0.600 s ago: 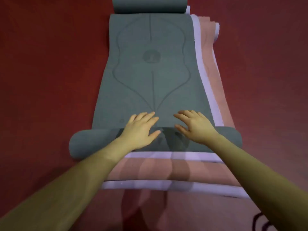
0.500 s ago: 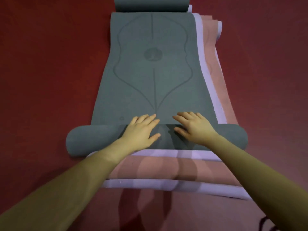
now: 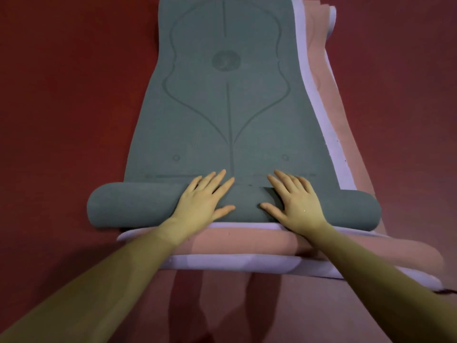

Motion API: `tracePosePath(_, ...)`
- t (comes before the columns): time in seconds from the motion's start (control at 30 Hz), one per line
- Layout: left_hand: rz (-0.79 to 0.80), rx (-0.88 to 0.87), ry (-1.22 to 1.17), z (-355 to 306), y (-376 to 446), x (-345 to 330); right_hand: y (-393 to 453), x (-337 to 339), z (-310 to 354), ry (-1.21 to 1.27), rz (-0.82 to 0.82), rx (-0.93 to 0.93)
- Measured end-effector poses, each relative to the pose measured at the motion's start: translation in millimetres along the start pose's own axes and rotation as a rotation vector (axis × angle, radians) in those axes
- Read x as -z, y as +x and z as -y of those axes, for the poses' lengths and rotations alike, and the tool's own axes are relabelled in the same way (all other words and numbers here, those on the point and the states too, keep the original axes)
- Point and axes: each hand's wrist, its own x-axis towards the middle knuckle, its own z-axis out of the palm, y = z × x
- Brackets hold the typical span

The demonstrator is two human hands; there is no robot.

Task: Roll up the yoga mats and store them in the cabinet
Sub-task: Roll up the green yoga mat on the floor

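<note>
- A dark grey foam yoga mat (image 3: 227, 115) with a faint printed outline of curved lines and a round emblem lies lengthwise on top of a stack of mats on a dark red floor (image 3: 69, 120).
- The near end of the grey mat is wound into a thick roll (image 3: 133, 206) that lies crosswise, nearest the person, and sticks out past the flat part on both sides.
- The left hand (image 3: 201, 203) lies flat on top of the roll, palm down, fingers straight and slightly spread, gripping nothing; the fingertips reach over onto the flat part of the mat.
- The right hand (image 3: 295, 203) lies the same way just beside it, palm down, fingers straight and spread, pressing on the roll.
- Beneath the grey mat, the edges of a pale lilac mat (image 3: 319, 112) and a dusty pink mat (image 3: 331, 95) show along the right side and below the roll.
- Both bare forearms reach in from the bottom corners.
</note>
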Motion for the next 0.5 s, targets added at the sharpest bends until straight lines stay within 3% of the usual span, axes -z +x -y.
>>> tracePosePath(0.17, -0.039, -0.005, 0.051, -26, -48, -18, -49, -6, 18, 0.01, 0.022, 0.049)
tracePosePath(0.33, 0.018, 0.03, 0.034, -47, -87, -37, -92, -21, 30, 0.05, 0.069, 0.059)
tracePosePath(0.5, 0.031, -0.007, 0.091, -42, -80, -41, -107, -31, 32, 0.031, -0.057, 0.036)
